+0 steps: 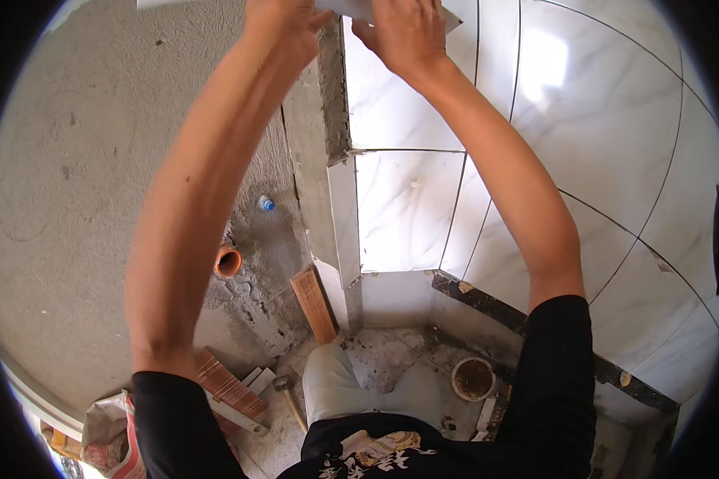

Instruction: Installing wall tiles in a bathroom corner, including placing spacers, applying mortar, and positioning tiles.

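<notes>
Both my arms reach up to the top edge of the head view. My left hand (286, 22) and my right hand (407, 36) are closed on a pale flat tile strip (348, 8), cut off by the frame's upper edge. Thumbs lie against its near side; most fingertips are out of sight. Below the strip runs a rough mortar edge (335, 96) on the wall's corner, with a narrow tile (344, 219) set lower down. To its right, glossy white marbled tiles (411, 207) cover the wall.
Bare grey cement wall (96, 160) fills the left, with an orange pipe end (228, 261) and a blue plug (267, 203) sticking out. A brown plank (314, 305) leans at the corner. On the floor are a bucket (473, 378), a hammer (290, 393) and a sack (110, 435).
</notes>
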Demonstrator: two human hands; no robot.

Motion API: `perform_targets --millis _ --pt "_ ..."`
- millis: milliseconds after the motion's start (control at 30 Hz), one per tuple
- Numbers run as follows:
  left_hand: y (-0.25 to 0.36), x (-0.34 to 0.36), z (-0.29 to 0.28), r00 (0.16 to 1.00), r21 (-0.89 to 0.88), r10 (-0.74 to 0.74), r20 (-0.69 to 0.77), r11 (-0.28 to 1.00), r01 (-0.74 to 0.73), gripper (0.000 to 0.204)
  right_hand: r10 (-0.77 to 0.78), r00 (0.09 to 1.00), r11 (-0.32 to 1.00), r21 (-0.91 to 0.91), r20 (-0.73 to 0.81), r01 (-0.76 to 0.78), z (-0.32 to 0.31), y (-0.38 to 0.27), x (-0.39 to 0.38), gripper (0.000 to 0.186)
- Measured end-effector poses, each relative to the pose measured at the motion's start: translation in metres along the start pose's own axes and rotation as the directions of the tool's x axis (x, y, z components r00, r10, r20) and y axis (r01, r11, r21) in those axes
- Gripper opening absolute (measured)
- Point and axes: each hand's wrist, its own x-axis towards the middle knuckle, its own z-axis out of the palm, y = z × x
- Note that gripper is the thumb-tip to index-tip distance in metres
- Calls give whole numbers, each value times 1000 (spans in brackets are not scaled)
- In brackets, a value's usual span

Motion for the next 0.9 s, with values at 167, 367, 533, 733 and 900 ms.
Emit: perform_targets --millis 167,367,533,733,900 --pt "-10 20 8 807 844 499 -316 536 -2 25 370 884 849 282 284 -446 12 -16 -18 93" --pt "-23 21 -12 827 993 558 -75 115 12 21 400 689 609 386 605 -693 27 -36 -49 74" --pt "-49 30 -54 836 998 546 -48 -11 65 23 476 735 672 339 483 -658 78 -38 -100 73" --pt "-58 29 -76 917 964 302 -261 124 234 33 473 675 601 352 566 -717 93 -39 -123 71" --pt "-71 34 -93 899 988 411 -151 95 122 26 485 668 607 332 565 -722 104 -39 -133 74"
